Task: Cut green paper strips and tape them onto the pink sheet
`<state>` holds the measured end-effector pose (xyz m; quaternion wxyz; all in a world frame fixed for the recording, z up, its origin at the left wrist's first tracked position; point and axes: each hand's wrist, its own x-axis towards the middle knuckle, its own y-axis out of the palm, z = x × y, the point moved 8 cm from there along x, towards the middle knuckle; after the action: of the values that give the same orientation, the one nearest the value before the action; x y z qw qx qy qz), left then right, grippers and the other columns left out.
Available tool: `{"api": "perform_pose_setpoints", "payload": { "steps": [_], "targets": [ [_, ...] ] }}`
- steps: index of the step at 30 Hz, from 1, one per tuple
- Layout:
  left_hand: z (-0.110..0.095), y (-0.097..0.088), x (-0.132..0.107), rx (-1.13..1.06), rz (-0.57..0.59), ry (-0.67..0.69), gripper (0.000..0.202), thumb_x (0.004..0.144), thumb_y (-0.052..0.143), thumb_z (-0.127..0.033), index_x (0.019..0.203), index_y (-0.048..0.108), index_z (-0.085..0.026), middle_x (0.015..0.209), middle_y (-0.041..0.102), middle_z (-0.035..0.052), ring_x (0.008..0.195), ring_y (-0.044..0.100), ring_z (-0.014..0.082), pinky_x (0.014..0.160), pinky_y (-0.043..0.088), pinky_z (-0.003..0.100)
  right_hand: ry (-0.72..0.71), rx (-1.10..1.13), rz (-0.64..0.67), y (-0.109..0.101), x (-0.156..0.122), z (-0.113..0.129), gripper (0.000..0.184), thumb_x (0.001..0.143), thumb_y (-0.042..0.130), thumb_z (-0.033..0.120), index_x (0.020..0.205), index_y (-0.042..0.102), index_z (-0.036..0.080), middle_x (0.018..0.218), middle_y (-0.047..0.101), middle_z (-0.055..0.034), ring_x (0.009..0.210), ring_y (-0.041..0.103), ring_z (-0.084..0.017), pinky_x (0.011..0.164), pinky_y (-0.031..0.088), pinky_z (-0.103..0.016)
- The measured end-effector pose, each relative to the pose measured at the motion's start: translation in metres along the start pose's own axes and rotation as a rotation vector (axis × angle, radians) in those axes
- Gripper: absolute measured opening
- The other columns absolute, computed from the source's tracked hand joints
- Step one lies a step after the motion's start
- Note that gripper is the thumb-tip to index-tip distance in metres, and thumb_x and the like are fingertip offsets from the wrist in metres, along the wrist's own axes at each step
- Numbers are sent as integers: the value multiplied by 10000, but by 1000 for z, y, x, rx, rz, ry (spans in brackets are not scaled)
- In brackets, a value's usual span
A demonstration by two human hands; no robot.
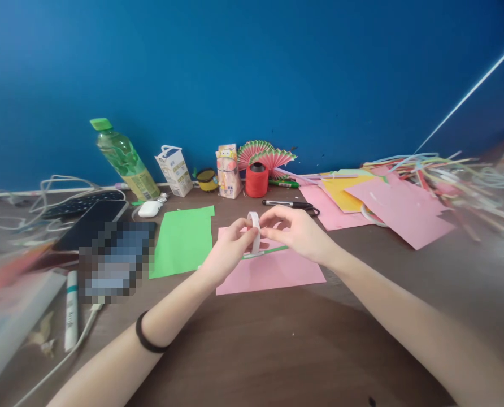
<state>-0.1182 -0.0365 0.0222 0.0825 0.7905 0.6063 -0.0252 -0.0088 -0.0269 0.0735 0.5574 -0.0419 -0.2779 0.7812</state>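
Both hands meet over a pink paper sheet (273, 271) on the brown table. My left hand (229, 249) pinches the lower side of a small white tape roll (255, 230) held upright on edge. My right hand (296, 229) grips the roll's top from the right, fingers curled. A thin green paper strip (269, 251) lies on the pink sheet just under the roll. A green paper sheet (183, 240) lies to the left of the pink one. A black band circles my left wrist.
At the back stand a green-capped bottle (125, 158), a small carton (174, 169), a red thread spool (256, 180) and paper fans (264, 154). A black pen (288, 204) lies behind my hands. Pink and yellow sheets (374, 206) and straws (455, 175) fill the right; phone, cables and keyboard the left.
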Motion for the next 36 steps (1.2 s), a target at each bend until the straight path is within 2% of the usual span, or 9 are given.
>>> {"api": "perform_pose_setpoints", "payload": {
  "steps": [4, 10, 15, 20, 24, 27, 30, 36],
  "targets": [
    [0, 3, -2, -19, 12, -10, 128, 794, 545, -286, 747, 518, -170, 767, 677, 39, 760, 671, 201, 833, 468, 380, 6, 20, 3, 2, -1, -2, 92, 728, 615, 258, 717, 564, 181, 719, 608, 6, 652, 564, -123, 604, 454, -271],
    [2, 2, 0, -173, 23, -38, 169, 757, 588, -291, 714, 483, -166, 726, 683, 51, 746, 672, 211, 807, 470, 394, -11, 26, -4, 2, -3, 1, 78, 732, 596, 241, 708, 548, 185, 713, 591, 8, 640, 550, -123, 592, 454, -270],
    [6, -1, 1, -211, -5, -76, 189, 759, 576, -333, 764, 492, -164, 711, 682, 57, 747, 670, 217, 785, 480, 400, -106, -36, 28, 7, -5, 8, 25, 742, 573, 193, 718, 577, 189, 763, 593, 1, 693, 544, -128, 645, 445, -277],
    [6, -5, -1, -177, -53, -86, 189, 774, 545, -358, 782, 490, -177, 687, 678, 36, 709, 672, 210, 768, 487, 401, -212, -96, 59, 11, -8, 16, 108, 745, 536, 107, 711, 593, 192, 794, 591, -3, 749, 546, -131, 689, 435, -282],
    [5, -3, -1, -181, -26, -71, 193, 793, 528, -367, 786, 489, -178, 731, 689, 49, 749, 670, 218, 784, 480, 400, -320, -139, 34, 8, -10, 25, 128, 739, 540, 91, 709, 600, 200, 861, 612, -17, 835, 560, -155, 782, 431, -320],
    [3, 3, 0, -211, 55, -67, 237, 804, 506, -404, 844, 509, -170, 766, 694, 79, 794, 665, 237, 807, 464, 415, -285, -137, -14, 1, -8, 24, 98, 766, 533, 128, 741, 590, 204, 900, 642, -21, 870, 580, -167, 813, 430, -330],
    [1, 8, 0, -197, 110, -59, 208, 783, 552, -345, 873, 497, -166, 775, 691, 83, 780, 665, 235, 809, 458, 415, -188, -148, -60, -5, -7, 19, 71, 803, 515, 193, 791, 584, 202, 903, 669, -20, 852, 607, -169, 797, 437, -319],
    [0, 5, 0, -113, 36, -3, 157, 774, 549, -245, 867, 445, -174, 786, 651, 38, 736, 653, 180, 784, 460, 377, -160, -227, -27, -1, -10, 19, 91, 809, 498, 179, 815, 581, 216, 962, 679, -6, 866, 624, -171, 780, 444, -299]
  ]
}}
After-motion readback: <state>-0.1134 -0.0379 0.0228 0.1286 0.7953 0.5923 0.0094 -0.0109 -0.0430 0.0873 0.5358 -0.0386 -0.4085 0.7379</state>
